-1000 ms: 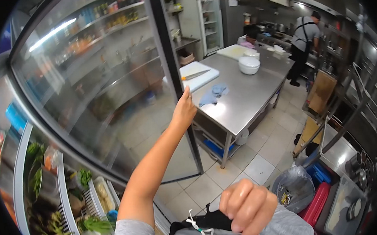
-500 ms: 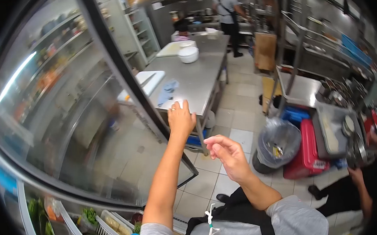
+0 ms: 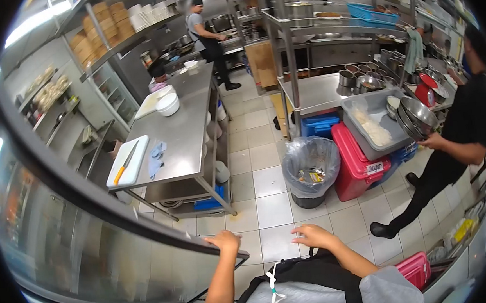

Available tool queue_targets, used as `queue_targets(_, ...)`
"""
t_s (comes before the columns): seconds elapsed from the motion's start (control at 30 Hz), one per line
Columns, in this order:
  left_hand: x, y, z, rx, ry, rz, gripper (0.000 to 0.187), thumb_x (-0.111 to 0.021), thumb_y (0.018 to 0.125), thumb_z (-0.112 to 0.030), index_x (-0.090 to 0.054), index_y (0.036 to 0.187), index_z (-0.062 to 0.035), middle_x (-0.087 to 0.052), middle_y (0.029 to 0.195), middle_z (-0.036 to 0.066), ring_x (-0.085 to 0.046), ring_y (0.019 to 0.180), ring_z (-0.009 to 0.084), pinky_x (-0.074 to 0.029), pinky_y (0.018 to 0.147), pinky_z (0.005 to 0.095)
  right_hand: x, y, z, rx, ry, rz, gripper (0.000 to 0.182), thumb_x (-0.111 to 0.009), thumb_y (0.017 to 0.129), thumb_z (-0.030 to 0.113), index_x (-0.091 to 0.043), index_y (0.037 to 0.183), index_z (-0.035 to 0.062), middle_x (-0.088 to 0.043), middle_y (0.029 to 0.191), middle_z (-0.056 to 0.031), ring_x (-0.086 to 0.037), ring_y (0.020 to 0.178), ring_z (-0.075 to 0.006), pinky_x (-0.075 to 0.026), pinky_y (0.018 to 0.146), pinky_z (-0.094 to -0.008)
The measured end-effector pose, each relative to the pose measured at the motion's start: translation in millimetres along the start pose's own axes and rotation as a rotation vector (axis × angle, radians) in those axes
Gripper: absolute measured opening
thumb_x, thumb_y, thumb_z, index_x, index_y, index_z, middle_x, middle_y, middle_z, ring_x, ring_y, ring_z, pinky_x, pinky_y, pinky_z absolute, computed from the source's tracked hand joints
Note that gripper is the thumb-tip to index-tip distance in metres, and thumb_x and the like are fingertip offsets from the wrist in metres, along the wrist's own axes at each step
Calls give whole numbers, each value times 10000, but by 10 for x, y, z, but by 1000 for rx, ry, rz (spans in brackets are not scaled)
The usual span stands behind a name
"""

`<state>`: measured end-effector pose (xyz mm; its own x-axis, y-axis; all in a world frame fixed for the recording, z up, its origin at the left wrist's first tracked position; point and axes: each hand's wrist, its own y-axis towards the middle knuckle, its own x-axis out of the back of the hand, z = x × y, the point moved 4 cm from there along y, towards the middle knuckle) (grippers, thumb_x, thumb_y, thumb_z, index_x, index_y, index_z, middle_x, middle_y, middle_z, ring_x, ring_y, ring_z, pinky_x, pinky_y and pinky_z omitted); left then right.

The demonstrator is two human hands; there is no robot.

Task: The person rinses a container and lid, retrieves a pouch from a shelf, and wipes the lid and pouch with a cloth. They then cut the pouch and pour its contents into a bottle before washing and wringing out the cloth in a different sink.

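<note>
Grip first: my left hand (image 3: 224,242) has its fingers at the dark-framed edge of one glass door (image 3: 115,262), low and to the left; I cannot tell how tightly they close on it. My right hand (image 3: 315,236) sits half-open in the air, apart from the door. Beyond, one steel bench (image 3: 183,144) carries two boards, one knife (image 3: 120,174) on the nearer board (image 3: 137,165), one blue cloth (image 3: 156,159) just beside it, and stacked white bowls (image 3: 167,106) by the farther board (image 3: 147,104). I count two people standing, one far (image 3: 207,38), one near (image 3: 466,119) holding metal bowls (image 3: 419,114).
</note>
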<state>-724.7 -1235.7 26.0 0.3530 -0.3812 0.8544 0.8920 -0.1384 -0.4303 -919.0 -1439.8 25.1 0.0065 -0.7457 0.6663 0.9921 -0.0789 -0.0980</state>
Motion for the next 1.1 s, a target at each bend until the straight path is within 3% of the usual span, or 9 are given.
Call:
queue_targets(0.07, -336, 24, -348, 150, 30, -249, 430, -503, 811, -417, -569, 1106, -111, -524, 1179, 144, -503, 1088, 310, -63, 938, 684, -29, -298, -548, -191, -176, -17, 480, -580, 770, 432, -577, 1069, 56, -592, 973, -178, -559, 920, -324, -429, 822, -370)
queue_targets(0.13, -547, 54, -825, -338, -83, -536, 296, -531, 778, -258, -592, 1048, -152, -553, 1124, 164, -518, 1064, 323, -42, 931, 696, -60, -545, -934, -337, -178, 54, 500, -584, 759, 449, -579, 1069, 56, -587, 1002, -187, -553, 946, -328, -420, 843, -369)
queue_targets(0.17, -373, -80, -975, -388, -198, -230, 301, -537, 715, -126, -598, 1006, -173, -598, 1034, 150, -552, 1007, 300, -31, 930, 697, -64, -673, -1155, -475, -185, 114, 521, -588, 748, 465, -581, 1070, 56, -581, 1031, -196, -548, 971, -333, -411, 864, -368)
queue_targets(0.27, -1027, 280, -999, -319, -396, -239, 419, -608, 643, -100, -589, 1055, -177, -608, 990, 145, -576, 945, 279, -199, 939, 643, -36, -978, -1647, -542, -60, 184, 544, -585, 742, 482, -580, 1078, 54, -564, 1074, -205, -533, 1010, -334, -404, 882, -367)
queue_targets(0.37, -1856, 405, -472, -103, -600, -262, 447, -596, 648, -92, -564, 1091, -140, -603, 1002, 142, -566, 958, 287, -442, 831, 379, -1, -1165, -2092, -560, -47, 170, 545, -586, 743, 475, -579, 1082, 49, -565, 1075, -204, -532, 1017, -331, -405, 884, -372)
queue_targets(0.4, -2149, 339, -278, -24, -564, -226, 443, -583, 667, -107, -560, 1107, -158, -579, 1067, 110, -539, 1005, 272, -393, 872, 494, 34, -1209, -2217, -561, -66, 154, 544, -585, 744, 474, -579, 1081, 47, -563, 1078, -205, -533, 1016, -331, -407, 881, -374)
queue_targets(0.63, -3191, -733, 272, 157, -360, 250, 506, -657, 676, -328, -565, 1055, -6, -576, 1036, 219, -555, 987, 334, -455, 826, 396, -122, -1253, -2817, -487, 116, 62, 415, -589, 743, 439, -643, 903, 60, -606, 976, -180, -563, 936, -331, -427, 847, -373)
queue_targets(0.9, -1992, 401, 88, -260, -117, 135, 522, -651, 690, -340, -548, 1077, -5, -564, 1053, 227, -546, 999, 341, -451, 829, 393, -1048, -2485, -4133, -1150, 51, -57, 485, -593, 686, 447, -648, 850, -6, -599, 951, -217, -575, 901, -346, -443, 817, -415)
queue_targets(1.1, -1287, 1241, -1579, -821, 157, 104, 535, -646, 702, -349, -533, 1095, -4, -553, 1067, 234, -538, 1009, 347, -447, 832, 391, -1571, -3189, -3376, -1463, 345, -298, 254, -592, 612, 245, -668, 743, 42, -629, 818, -197, -620, 721, -309, -486, 630, -413)
